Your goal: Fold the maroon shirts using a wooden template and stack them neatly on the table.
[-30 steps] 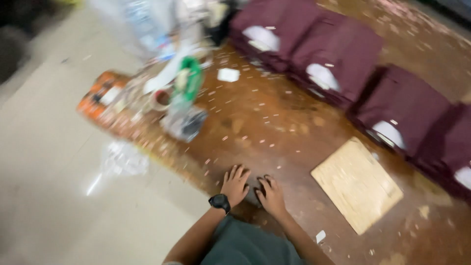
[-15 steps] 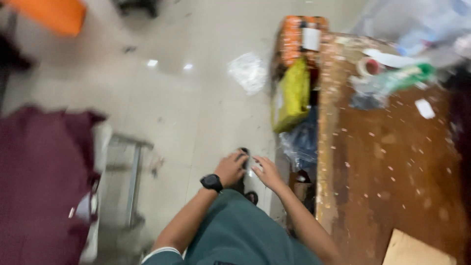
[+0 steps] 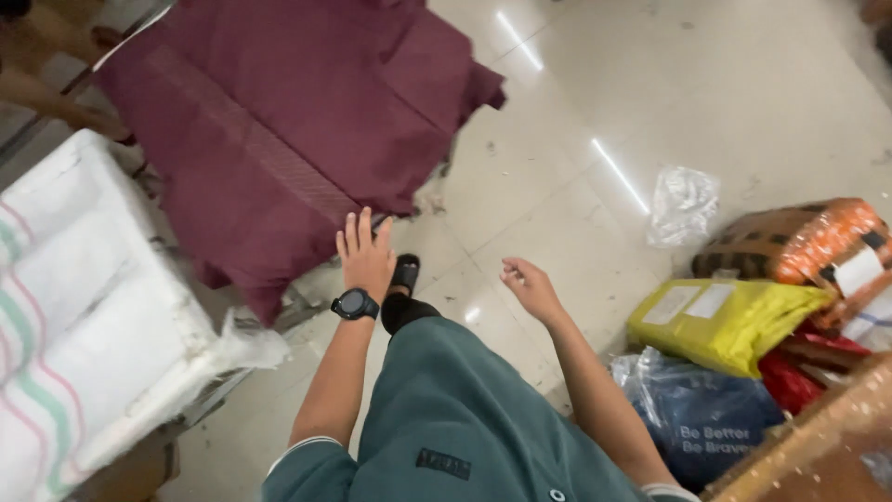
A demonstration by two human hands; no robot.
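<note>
Glossy tile floor (image 3: 576, 84): left hand (image 3: 364, 257) open by maroon cloth (image 3: 279, 121), right hand (image 3: 530, 286) loosely curled, empty, near yellow package (image 3: 720, 321).

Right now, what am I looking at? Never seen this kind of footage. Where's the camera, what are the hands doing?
One picture, from a camera worn on a person's head, looking down at their own two bare hands. No machine here. The left hand, with a black watch on the wrist, reaches with fingers spread toward maroon cloth; whether it touches, I cannot tell. The right hand hangs loosely curled and empty. On the tiled floor: a yellow package, a blue bag, an orange bundle. White striped fabric lies at left.
</note>
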